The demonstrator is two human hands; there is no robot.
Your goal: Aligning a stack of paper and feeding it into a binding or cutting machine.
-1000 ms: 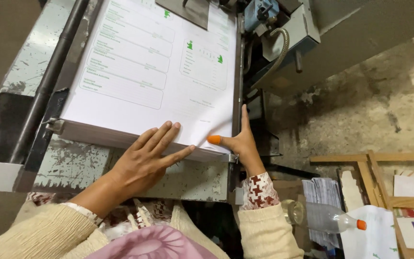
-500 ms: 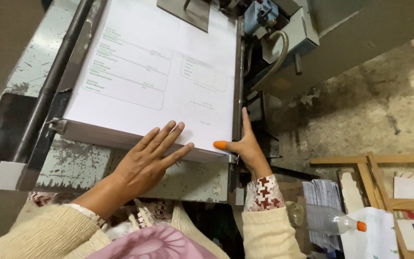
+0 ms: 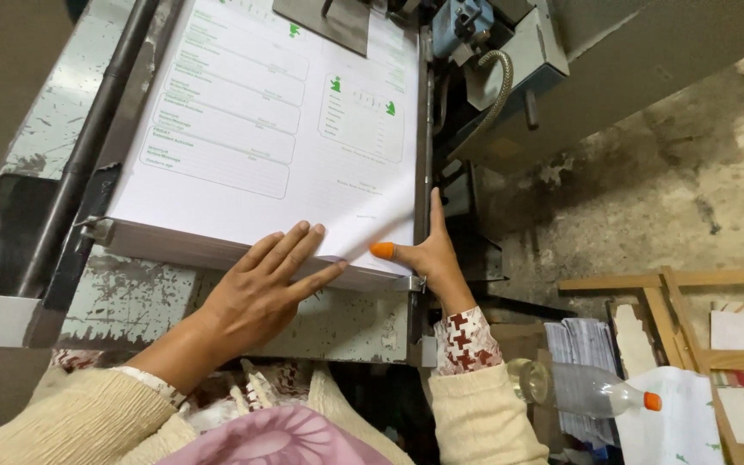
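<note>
My left hand (image 3: pixel 256 293) lies flat, fingers spread, on the paper stack (image 3: pixel 269 146); my right hand (image 3: pixel 424 254) is open, thumb lifting the stack's corner. I should press evenly.

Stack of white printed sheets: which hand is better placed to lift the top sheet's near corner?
Probably the right hand: its orange-capped thumb sits under the raised corner of the stack of white printed sheets. The left hand lies flat.

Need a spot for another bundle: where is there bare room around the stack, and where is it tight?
Bare metal ledge lies below the paper stack, left of the left hand. Concrete floor is open right of the machine. Crowded: right hand at the stack's edge; bottle, wooden frames.
</note>
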